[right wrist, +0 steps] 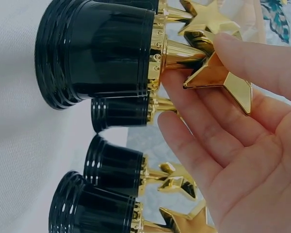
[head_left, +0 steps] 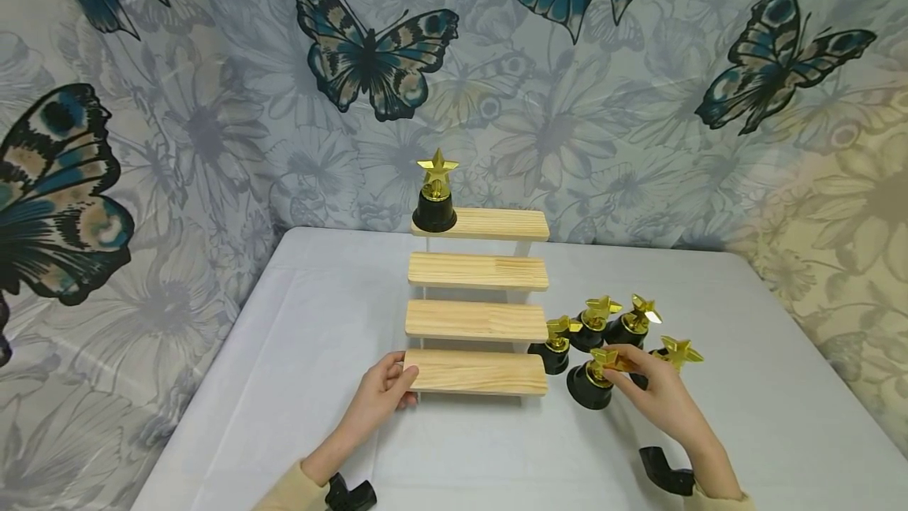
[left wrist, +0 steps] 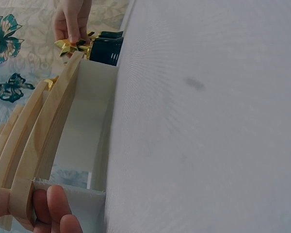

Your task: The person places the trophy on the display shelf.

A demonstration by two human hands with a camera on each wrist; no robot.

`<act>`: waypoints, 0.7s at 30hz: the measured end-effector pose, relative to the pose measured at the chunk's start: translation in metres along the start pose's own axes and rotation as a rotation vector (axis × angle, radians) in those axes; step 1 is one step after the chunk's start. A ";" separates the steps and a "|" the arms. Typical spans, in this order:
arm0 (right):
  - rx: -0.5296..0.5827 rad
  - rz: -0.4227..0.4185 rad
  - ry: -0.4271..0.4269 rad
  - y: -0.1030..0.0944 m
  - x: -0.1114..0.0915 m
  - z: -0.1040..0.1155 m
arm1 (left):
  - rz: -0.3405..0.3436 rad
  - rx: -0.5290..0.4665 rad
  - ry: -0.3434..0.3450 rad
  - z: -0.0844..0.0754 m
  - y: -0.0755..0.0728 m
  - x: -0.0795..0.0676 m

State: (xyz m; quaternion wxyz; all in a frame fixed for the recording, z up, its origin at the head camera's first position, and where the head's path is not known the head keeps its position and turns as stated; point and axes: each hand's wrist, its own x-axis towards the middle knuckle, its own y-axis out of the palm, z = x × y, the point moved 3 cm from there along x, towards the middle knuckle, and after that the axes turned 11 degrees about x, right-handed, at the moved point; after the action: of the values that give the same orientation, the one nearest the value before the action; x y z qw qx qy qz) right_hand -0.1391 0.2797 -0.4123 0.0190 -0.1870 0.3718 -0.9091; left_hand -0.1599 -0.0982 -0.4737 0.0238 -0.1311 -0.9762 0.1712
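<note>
My left hand (head_left: 383, 386) grips the left end of the lowest board of a stepped wooden display rack (head_left: 477, 373), thumb on top and fingers beneath. In the left wrist view those fingers (left wrist: 56, 206) curl under the board beside a white side support. My right hand (head_left: 653, 389) pinches the gold star of a trophy (head_left: 590, 386) with a black base; in the right wrist view the thumb lies on the star (right wrist: 223, 85). Whether this base touches the table cannot be told. Another star trophy (head_left: 435, 199) stands upright on the left end of the top board.
Several more star trophies (head_left: 631, 326) cluster on the white table (head_left: 234, 385) to the right of the rack. Black curved devices sit at both wrists, such as one by the right forearm (head_left: 665, 471). A butterfly-patterned cloth (head_left: 567, 140) hangs behind the table.
</note>
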 end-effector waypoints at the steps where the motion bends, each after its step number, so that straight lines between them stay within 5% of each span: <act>1: -0.002 -0.002 -0.003 0.000 0.000 0.000 | -0.001 0.000 0.003 0.000 0.000 0.000; 21: -0.020 -0.056 -0.113 -0.009 0.002 0.011 | -0.007 -0.008 -0.015 -0.001 0.000 0.001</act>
State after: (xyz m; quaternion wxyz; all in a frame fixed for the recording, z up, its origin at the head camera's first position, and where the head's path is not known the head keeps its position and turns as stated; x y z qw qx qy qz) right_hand -0.1365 0.2782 -0.3981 0.0127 -0.2486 0.3740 -0.8934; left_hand -0.1609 -0.0973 -0.4725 0.0165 -0.1264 -0.9774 0.1684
